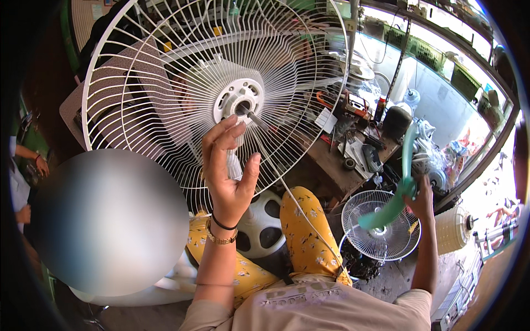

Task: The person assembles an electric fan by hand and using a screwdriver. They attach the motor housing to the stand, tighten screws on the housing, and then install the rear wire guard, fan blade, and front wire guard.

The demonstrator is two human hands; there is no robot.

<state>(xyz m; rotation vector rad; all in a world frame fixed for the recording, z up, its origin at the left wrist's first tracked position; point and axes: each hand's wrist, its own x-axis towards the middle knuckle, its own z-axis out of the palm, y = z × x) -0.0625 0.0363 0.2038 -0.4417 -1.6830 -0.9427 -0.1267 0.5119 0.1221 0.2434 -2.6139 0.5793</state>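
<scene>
In front of me stands a fan with a white wire rear grille (138, 77) and a round plastic hub (223, 98). A bare metal shaft (257, 119) sticks out from its middle. My left hand (229, 171) is raised just below the hub, fingers apart and holding nothing; whether a fingertip touches the hub I cannot tell. Out to the right, my right hand (422, 201) grips a translucent green fan blade (381, 217) near its centre. The blade is held above a smaller wire fan grille (353, 220) lying low by my knee.
A workbench (326, 163) holding tools and several small parts stands beyond the fan. Between my knees is the white fan base (256, 234). A cream cylindrical container (450, 231) stands far right. Another person's hand (41, 165) shows at the left edge, behind a large blurred patch.
</scene>
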